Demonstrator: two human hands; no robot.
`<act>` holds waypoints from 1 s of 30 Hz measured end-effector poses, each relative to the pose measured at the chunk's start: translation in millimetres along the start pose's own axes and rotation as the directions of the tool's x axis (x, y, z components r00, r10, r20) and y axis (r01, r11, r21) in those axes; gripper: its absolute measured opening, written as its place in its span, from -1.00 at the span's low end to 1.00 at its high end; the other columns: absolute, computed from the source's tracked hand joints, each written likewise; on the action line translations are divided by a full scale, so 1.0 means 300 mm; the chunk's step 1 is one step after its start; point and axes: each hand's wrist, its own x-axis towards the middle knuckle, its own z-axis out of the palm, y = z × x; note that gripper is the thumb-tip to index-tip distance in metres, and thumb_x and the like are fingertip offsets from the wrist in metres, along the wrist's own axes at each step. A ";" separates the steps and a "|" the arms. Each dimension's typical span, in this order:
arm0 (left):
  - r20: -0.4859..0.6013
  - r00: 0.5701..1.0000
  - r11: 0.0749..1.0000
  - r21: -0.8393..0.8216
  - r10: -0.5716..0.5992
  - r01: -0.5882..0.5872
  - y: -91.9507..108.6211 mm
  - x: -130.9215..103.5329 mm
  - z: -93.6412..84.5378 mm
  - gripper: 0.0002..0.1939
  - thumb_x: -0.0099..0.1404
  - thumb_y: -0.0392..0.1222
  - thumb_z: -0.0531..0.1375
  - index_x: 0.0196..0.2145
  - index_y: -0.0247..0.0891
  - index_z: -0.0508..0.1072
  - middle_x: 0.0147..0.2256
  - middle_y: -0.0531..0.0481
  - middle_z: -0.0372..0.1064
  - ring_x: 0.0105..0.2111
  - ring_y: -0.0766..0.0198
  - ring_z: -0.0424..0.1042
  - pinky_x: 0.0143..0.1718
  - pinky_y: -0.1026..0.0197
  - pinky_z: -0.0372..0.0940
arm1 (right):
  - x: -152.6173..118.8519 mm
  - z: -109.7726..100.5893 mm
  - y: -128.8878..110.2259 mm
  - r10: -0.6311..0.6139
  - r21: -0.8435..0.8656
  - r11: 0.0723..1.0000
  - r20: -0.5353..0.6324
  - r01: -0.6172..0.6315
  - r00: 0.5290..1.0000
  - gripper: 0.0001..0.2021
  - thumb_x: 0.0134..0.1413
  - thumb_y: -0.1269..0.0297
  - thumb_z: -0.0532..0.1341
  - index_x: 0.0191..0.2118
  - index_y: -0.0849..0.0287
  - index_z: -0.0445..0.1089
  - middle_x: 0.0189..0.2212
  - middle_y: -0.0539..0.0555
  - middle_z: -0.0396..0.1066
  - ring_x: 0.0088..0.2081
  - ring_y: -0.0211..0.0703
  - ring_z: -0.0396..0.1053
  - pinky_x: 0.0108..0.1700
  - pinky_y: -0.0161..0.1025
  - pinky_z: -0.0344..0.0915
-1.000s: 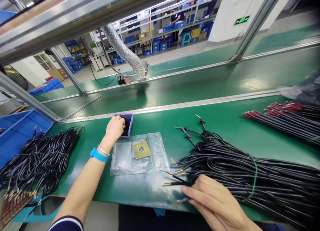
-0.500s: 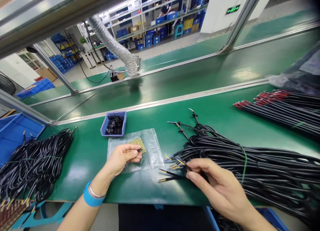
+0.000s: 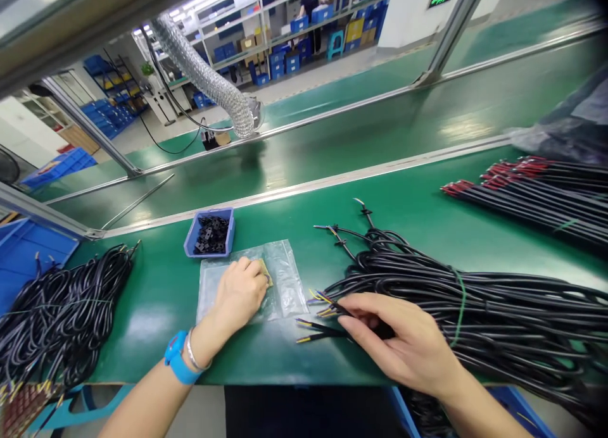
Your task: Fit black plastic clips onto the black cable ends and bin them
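Note:
My left hand [image 3: 241, 291] is turned palm down over the clear plastic bag [image 3: 285, 286], its fingers curled at the yellowish pad [image 3: 266, 275]. Whatever those fingers hold is hidden beneath them. My right hand [image 3: 399, 337] pinches a black cable [image 3: 338, 307] close to its stripped end, where yellow and blue wires show. This cable lies at the front of a large bundle of black cables [image 3: 427, 289] tied with green string. Two cable ends at the back carry small black clips [image 3: 367, 211]. A blue bin [image 3: 189, 243] of small black parts stands behind the bag.
Another bundle of black cables [image 3: 71, 311] lies at the left beside a blue crate [image 3: 33, 248]. Straight black cables with red ends [image 3: 513, 185] lie at the right. A silver duct [image 3: 209, 77] hangs over the bench. A person stands by the far shelves.
My left hand has turned palm down onto the pad; the small black part it pinched before is out of sight. My right hand has shifted slightly left, still on the cable.

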 end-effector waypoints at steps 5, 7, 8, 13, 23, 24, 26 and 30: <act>-0.034 0.943 0.741 -0.627 -0.331 0.238 0.081 -0.071 0.004 -0.81 0.38 -0.18 0.08 -0.40 -0.24 0.32 -0.11 -0.15 0.45 -0.23 0.17 0.45 -0.16 0.06 0.34 | 0.008 -0.010 -0.051 -0.074 -0.005 0.997 0.010 0.074 0.997 -0.86 0.14 0.47 0.19 -0.20 0.17 0.43 -0.47 0.00 0.47 -0.50 -0.29 0.34 -0.44 -0.29 0.27; 0.094 0.880 0.350 -0.894 -0.465 0.280 0.142 -0.109 0.024 -0.77 0.38 -0.08 0.11 -0.40 -0.23 0.28 -0.08 -0.13 0.45 -0.25 0.20 0.50 -0.18 0.10 0.38 | 0.004 -0.010 -0.067 -0.105 -0.011 0.994 0.010 0.105 0.994 -0.84 0.12 0.51 0.18 -0.19 0.20 0.43 -0.51 -0.01 0.43 -0.53 -0.29 0.27 -0.46 -0.26 0.20; 0.138 0.862 0.206 -0.941 -0.488 0.267 0.173 -0.123 0.037 -0.75 0.35 -0.04 0.15 -0.41 -0.23 0.28 -0.09 -0.12 0.46 -0.26 0.21 0.51 -0.19 0.12 0.40 | 0.001 -0.008 -0.071 -0.113 -0.014 0.994 0.007 0.113 0.994 -0.83 0.12 0.51 0.18 -0.18 0.21 0.43 -0.52 -0.01 0.41 -0.53 -0.29 0.25 -0.46 -0.26 0.18; 0.161 0.840 0.020 -0.980 -0.519 0.200 0.270 -0.154 0.084 -0.68 0.24 0.04 0.28 -0.43 -0.25 0.35 -0.17 -0.09 0.48 -0.32 0.24 0.51 -0.28 0.21 0.41 | -0.017 0.006 -0.065 -0.098 -0.031 0.995 0.027 0.099 0.995 -0.85 0.15 0.49 0.17 -0.19 0.22 0.46 -0.54 -0.01 0.39 -0.53 -0.29 0.27 -0.46 -0.29 0.20; 0.099 0.886 0.098 -0.982 -0.452 0.160 0.273 -0.189 0.070 -0.77 0.17 -0.13 0.38 -0.34 -0.25 0.41 -0.14 -0.13 0.51 -0.24 0.22 0.53 -0.17 0.22 0.43 | -0.013 0.007 -0.070 -0.110 -0.077 0.991 0.022 0.111 0.994 -0.86 0.14 0.50 0.18 -0.22 0.23 0.46 -0.56 -0.01 0.37 -0.55 -0.31 0.23 -0.49 -0.31 0.19; 0.110 0.889 0.097 -0.981 -0.444 0.170 0.273 -0.190 0.069 -0.75 0.15 -0.15 0.39 -0.30 -0.23 0.41 -0.15 -0.13 0.53 -0.22 0.21 0.54 -0.16 0.22 0.44 | -0.013 0.005 -0.072 -0.118 -0.073 0.990 0.030 0.120 0.993 -0.85 0.14 0.50 0.17 -0.21 0.22 0.46 -0.55 -0.01 0.37 -0.55 -0.31 0.24 -0.49 -0.31 0.19; 0.136 0.885 0.077 -0.979 -0.446 0.189 0.274 -0.190 0.070 -0.65 0.09 -0.17 0.44 -0.21 -0.21 0.41 -0.19 -0.12 0.56 -0.24 0.21 0.55 -0.17 0.22 0.45 | -0.012 0.000 -0.074 -0.124 -0.064 0.990 0.034 0.126 0.992 -0.84 0.14 0.50 0.17 -0.20 0.21 0.46 -0.55 -0.02 0.38 -0.55 -0.31 0.25 -0.48 -0.31 0.20; 0.158 0.867 0.027 -0.981 -0.472 0.194 0.280 -0.193 0.081 -0.59 -0.06 -0.18 0.51 -0.26 -0.23 0.49 -0.24 -0.11 0.59 -0.32 0.21 0.57 -0.23 0.24 0.48 | -0.012 -0.004 -0.075 -0.121 -0.091 0.989 -0.032 0.117 0.992 -0.83 0.11 0.51 0.19 -0.19 0.21 0.45 -0.54 -0.02 0.40 -0.54 -0.31 0.28 -0.47 -0.31 0.22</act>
